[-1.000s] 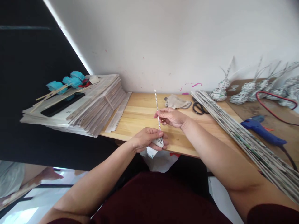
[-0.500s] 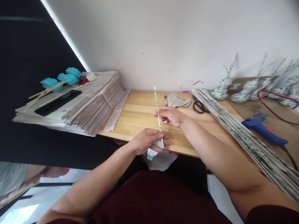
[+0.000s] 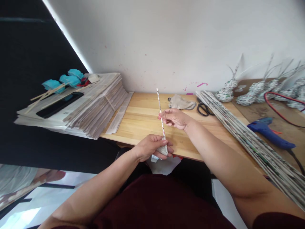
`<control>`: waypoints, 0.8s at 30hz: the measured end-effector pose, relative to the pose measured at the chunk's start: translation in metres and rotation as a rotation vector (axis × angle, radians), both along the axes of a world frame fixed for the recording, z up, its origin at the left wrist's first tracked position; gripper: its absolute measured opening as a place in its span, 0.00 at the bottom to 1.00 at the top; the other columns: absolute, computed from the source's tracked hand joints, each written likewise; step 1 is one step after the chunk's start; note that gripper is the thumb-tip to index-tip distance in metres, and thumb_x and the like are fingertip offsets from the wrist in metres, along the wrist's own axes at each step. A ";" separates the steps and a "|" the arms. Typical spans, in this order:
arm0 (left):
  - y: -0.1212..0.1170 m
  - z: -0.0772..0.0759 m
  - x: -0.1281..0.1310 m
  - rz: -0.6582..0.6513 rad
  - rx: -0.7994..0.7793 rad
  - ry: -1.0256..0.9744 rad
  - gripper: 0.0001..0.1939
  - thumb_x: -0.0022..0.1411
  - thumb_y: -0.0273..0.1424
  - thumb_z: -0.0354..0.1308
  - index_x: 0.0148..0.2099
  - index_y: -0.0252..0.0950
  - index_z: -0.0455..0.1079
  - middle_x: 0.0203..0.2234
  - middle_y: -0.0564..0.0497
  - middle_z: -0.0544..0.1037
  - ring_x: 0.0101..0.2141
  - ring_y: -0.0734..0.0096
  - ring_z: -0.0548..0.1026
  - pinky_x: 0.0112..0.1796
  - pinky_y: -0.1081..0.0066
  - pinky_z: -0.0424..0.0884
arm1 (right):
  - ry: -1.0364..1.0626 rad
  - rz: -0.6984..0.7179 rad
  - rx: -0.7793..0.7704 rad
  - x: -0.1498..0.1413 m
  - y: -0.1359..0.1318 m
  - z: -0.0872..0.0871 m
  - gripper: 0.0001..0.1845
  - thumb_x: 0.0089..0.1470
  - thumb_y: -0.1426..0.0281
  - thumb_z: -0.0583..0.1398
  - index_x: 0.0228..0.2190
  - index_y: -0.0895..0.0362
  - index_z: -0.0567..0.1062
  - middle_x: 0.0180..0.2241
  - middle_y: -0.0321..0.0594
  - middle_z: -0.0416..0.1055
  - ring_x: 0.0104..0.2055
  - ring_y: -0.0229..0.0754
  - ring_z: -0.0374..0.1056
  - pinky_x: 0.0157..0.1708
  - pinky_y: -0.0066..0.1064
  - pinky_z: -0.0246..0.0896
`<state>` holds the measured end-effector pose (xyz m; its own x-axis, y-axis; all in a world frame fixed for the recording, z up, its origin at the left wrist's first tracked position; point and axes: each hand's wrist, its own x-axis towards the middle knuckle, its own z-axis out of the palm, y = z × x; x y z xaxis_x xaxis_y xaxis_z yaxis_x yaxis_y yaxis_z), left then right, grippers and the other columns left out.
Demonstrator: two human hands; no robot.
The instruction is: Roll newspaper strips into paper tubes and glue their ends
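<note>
A thin rolled newspaper tube stands upright over the front of the table, its lower end running into a flat newspaper strip. My right hand pinches the tube around its middle between thumb and fingertips. Below it, my left hand is closed on the flat strip, thumb on top and fingers underneath. The rest of the strip below that hand is mostly hidden.
Left stands a newspaper stack with a phone and blue pieces on it. Right lie a cloth, scissors, paper tubes, a blue glue gun and woven paper shapes. Another person's foot shows lower left.
My left hand has moved slightly down with the strip, and more of the tube shows above it. The right hand keeps its pinch in nearly the same spot.
</note>
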<state>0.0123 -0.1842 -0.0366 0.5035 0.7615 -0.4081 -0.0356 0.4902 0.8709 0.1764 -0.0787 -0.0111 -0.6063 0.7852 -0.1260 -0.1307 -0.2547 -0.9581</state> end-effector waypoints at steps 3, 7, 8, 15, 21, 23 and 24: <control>-0.001 0.000 0.000 0.001 -0.004 -0.015 0.17 0.60 0.39 0.60 0.44 0.29 0.74 0.35 0.39 0.80 0.35 0.59 0.80 0.33 0.68 0.77 | 0.019 0.007 -0.017 0.002 0.001 0.001 0.18 0.40 0.60 0.70 0.25 0.62 0.75 0.22 0.35 0.65 0.21 0.29 0.54 0.16 0.23 0.37; -0.001 -0.001 -0.001 0.001 -0.026 -0.030 0.17 0.61 0.39 0.60 0.44 0.28 0.74 0.35 0.38 0.80 0.35 0.58 0.80 0.33 0.68 0.77 | 0.004 0.176 0.011 0.005 0.000 0.003 0.16 0.45 0.62 0.68 0.32 0.62 0.78 0.22 0.36 0.65 0.24 0.31 0.58 0.17 0.22 0.41; -0.001 -0.002 -0.001 0.000 -0.028 -0.033 0.17 0.61 0.38 0.60 0.44 0.28 0.73 0.35 0.38 0.80 0.35 0.58 0.80 0.33 0.67 0.77 | -0.005 0.168 0.017 0.005 -0.001 0.003 0.16 0.44 0.62 0.69 0.31 0.63 0.77 0.22 0.36 0.65 0.23 0.30 0.57 0.17 0.22 0.40; -0.002 0.000 0.000 0.017 -0.014 -0.023 0.18 0.60 0.38 0.60 0.45 0.28 0.73 0.36 0.37 0.79 0.35 0.58 0.80 0.33 0.68 0.76 | 0.020 0.028 -0.014 0.003 0.001 0.000 0.18 0.39 0.61 0.71 0.25 0.62 0.75 0.23 0.36 0.67 0.21 0.28 0.54 0.15 0.21 0.38; -0.002 0.001 0.001 0.030 -0.005 0.016 0.19 0.60 0.39 0.60 0.45 0.28 0.73 0.37 0.36 0.79 0.36 0.59 0.80 0.34 0.67 0.76 | -0.011 0.094 0.023 0.002 0.002 -0.003 0.18 0.39 0.61 0.71 0.27 0.63 0.77 0.25 0.39 0.69 0.22 0.28 0.55 0.15 0.21 0.38; -0.002 0.001 0.000 0.033 0.006 0.022 0.19 0.60 0.39 0.60 0.46 0.28 0.73 0.38 0.36 0.79 0.35 0.60 0.80 0.34 0.67 0.76 | -0.011 0.012 0.004 0.000 0.002 -0.004 0.20 0.36 0.61 0.72 0.23 0.63 0.75 0.24 0.39 0.69 0.20 0.27 0.52 0.15 0.22 0.35; -0.002 0.002 0.000 0.034 0.009 0.023 0.19 0.60 0.39 0.60 0.46 0.28 0.73 0.38 0.36 0.79 0.35 0.60 0.80 0.34 0.67 0.76 | -0.011 -0.012 -0.005 0.000 0.002 -0.004 0.20 0.35 0.60 0.72 0.22 0.63 0.74 0.24 0.39 0.68 0.20 0.27 0.51 0.15 0.22 0.35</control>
<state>0.0124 -0.1858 -0.0351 0.4680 0.7815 -0.4126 -0.0320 0.4816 0.8758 0.1759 -0.0764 -0.0150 -0.5953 0.7919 -0.1361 -0.1237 -0.2577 -0.9583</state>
